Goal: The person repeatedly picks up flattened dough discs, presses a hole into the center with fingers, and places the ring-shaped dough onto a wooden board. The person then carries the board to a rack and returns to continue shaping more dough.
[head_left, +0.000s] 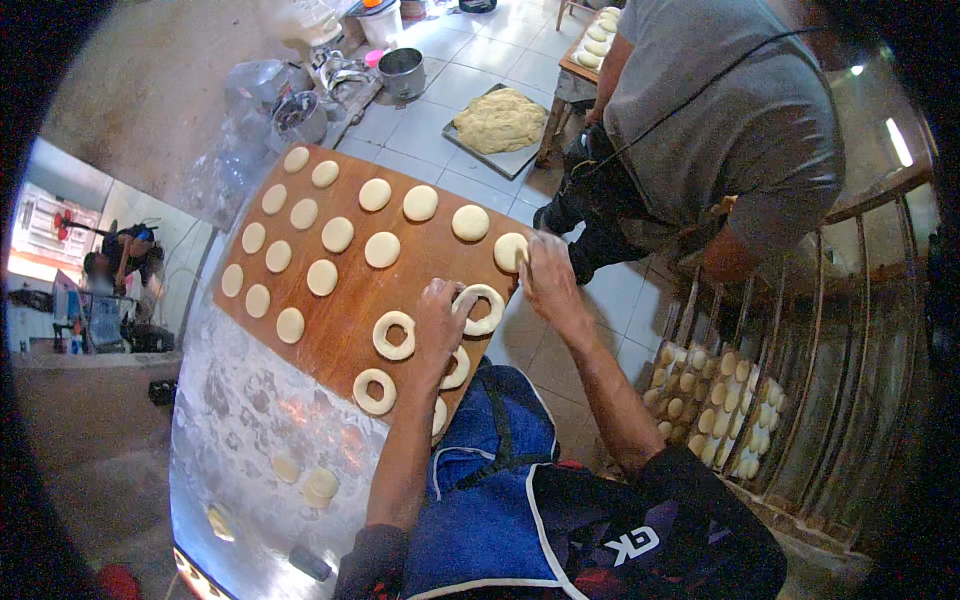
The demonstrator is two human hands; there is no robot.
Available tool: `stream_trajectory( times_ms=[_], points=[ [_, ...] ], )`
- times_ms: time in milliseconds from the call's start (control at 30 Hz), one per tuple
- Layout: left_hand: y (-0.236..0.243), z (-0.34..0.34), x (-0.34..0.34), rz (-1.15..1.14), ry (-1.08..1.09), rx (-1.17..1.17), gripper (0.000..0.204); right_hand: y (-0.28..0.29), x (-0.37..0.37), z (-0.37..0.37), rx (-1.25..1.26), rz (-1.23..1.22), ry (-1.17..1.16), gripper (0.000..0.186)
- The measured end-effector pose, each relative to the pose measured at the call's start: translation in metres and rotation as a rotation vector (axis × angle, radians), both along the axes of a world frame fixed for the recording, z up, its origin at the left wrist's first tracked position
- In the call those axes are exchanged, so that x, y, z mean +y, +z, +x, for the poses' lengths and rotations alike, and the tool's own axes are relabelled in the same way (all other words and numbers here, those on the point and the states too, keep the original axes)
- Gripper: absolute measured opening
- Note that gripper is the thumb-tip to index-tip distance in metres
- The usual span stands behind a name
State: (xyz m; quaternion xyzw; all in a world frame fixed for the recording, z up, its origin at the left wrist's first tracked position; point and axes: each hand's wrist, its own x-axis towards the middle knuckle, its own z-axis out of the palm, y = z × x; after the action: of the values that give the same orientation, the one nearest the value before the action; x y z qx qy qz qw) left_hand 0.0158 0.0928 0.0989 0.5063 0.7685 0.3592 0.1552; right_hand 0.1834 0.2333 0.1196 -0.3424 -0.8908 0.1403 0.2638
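Observation:
A wooden board (355, 262) carries flat round dough discs (322, 278) and several dough rings (394, 335). My left hand (440, 318) is over the board's near right part, fingers curled, beside a dough ring (483, 310) and close to its left edge. Whatever its fingers hold, if anything, is hidden. At the right edge of the board, my right hand (550, 278) has its fingers closed at the rim of a dough disc (509, 253) that lies partly under them. My left forearm partly covers two more rings near the board's near edge.
A floured metal table (270, 405) supports the board and has small dough pieces on it. Another person (715, 125) stands close at the right. On the floor lie a tray with a large dough mass (500, 120) and a metal pot (402, 74). A barred rack (790, 360) is at right.

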Motion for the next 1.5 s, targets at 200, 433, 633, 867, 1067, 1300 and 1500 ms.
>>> stream_trajectory(
  times_ms=[200,433,633,867,1067,1300,1500],
  points=[
    [0.012,0.003,-0.016,0.132,0.146,-0.044,0.030,-0.019,0.037,-0.029,-0.482,0.011,0.178,0.031],
    [0.066,-0.016,-0.186,0.021,0.440,-0.093,0.021,0.033,-0.014,-0.049,0.094,-0.655,0.271,0.038],
    [0.042,-0.004,-0.330,0.055,0.843,-0.125,0.013,0.020,-0.205,-0.153,0.011,-0.474,0.826,0.039],
    [0.024,0.007,-0.416,0.152,1.043,-0.215,0.014,-0.019,-0.350,-0.230,-0.242,-0.372,0.921,0.038],
    [0.025,-0.002,-0.425,0.234,0.995,-0.260,0.020,-0.013,-0.368,-0.222,-0.281,-0.107,1.002,0.024],
    [0.016,-0.030,-0.422,0.306,0.769,-0.452,0.034,0.026,-0.382,-0.187,-0.062,-1.065,0.878,0.030],
    [0.030,-0.026,-0.425,0.246,0.733,-0.748,0.038,0.039,-0.407,-0.168,0.011,-1.034,0.714,0.047]
  ],
)
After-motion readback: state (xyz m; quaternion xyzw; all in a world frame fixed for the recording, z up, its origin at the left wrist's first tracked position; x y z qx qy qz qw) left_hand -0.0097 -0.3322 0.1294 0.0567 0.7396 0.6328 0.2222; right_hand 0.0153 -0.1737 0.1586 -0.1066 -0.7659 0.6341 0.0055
